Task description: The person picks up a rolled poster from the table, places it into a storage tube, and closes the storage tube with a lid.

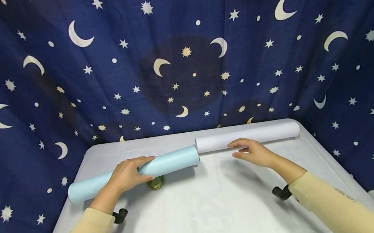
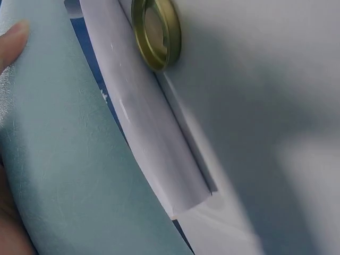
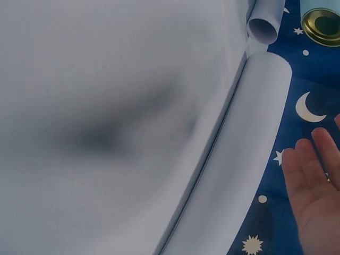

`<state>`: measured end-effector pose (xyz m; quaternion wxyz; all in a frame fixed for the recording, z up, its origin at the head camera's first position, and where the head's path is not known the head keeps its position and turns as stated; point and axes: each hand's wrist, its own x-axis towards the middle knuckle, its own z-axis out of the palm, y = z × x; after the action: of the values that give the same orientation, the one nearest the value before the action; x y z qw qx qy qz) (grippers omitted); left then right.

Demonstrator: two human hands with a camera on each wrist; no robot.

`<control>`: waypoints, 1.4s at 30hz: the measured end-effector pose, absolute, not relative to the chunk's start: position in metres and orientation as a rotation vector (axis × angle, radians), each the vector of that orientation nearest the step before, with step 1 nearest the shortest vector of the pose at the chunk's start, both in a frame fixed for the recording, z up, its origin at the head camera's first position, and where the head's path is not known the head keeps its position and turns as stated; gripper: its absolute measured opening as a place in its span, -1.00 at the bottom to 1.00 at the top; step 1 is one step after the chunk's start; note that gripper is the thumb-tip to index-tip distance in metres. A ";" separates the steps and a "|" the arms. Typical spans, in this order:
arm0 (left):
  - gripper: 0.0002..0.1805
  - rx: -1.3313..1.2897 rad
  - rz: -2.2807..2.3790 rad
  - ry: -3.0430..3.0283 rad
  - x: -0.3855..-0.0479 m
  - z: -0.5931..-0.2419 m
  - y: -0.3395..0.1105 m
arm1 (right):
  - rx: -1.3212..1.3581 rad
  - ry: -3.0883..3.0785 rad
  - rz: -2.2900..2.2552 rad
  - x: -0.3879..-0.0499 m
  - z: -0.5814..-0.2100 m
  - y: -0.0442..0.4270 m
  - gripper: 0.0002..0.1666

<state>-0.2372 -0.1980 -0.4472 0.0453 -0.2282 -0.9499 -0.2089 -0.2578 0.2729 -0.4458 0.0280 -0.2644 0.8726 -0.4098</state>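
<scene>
My left hand [image 1: 129, 175] grips a pale blue roll [image 1: 173, 161] around its middle, thumb on the near side and fingers over the top. The roll slants across the left half of the table. In the left wrist view it fills the left side, with a fingertip on it. A gold round lid-like ring [image 1: 155, 183] shows just below the thumb. At the back right a white roll [image 1: 267, 133] lies along the table's far edge. My right hand [image 1: 253, 153] hovers in front of it, fingers loosely bent and holding nothing.
The table [image 1: 200, 217] has a white cover. A dark blue curtain [image 1: 179, 54] with moons and stars hangs behind and on both sides. Another white roll with an open end [image 3: 263, 29] appears in the right wrist view. Black wrist mounts [image 1: 282, 192] sit by both sleeves.
</scene>
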 end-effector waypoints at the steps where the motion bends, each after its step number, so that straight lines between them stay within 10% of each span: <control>1: -0.22 -0.699 -0.631 -2.899 -0.240 -0.446 -0.199 | -0.808 2.697 -1.256 -0.259 -0.445 0.274 -0.59; 42: -0.21 -0.586 -0.634 -3.064 -0.305 -0.444 -0.213 | -0.712 2.996 -0.909 -0.322 -0.451 0.305 -0.54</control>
<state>-0.3050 -0.2130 -0.4441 -0.0209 -0.1841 -0.9623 -0.1991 -0.3224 0.3053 -0.4511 -0.0349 -0.2217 0.9325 -0.2829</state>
